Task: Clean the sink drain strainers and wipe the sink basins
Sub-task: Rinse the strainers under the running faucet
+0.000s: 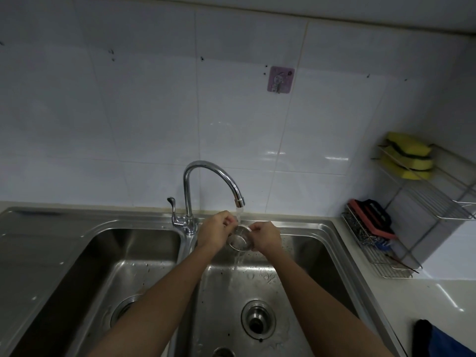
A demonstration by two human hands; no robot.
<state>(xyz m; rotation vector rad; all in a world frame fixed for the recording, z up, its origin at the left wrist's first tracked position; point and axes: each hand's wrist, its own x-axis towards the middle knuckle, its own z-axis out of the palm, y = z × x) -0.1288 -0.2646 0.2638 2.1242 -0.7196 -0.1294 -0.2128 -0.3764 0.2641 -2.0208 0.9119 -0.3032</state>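
Note:
A round metal drain strainer (pixel 239 240) is held under the chrome faucet (pixel 206 176), whose water stream runs onto it and down into the right basin (pixel 316 256). My left hand (pixel 215 231) grips the strainer's left rim and my right hand (pixel 266 237) grips its right rim. The right basin's drain (pixel 258 320) stands open with no strainer in it. In the left basin (pixel 108 251) the drain (pixel 126 307) is partly hidden by my left forearm. Another round metal piece (pixel 223 352) shows at the bottom edge.
A wire rack (pixel 381 253) with a red-and-black brush (pixel 373 217) stands on the counter to the right. Yellow sponges (pixel 408 158) lie on an upper wire shelf. A dark blue cloth (pixel 438 341) lies on the counter at the lower right. A purple hook (pixel 280 79) sticks to the tiled wall.

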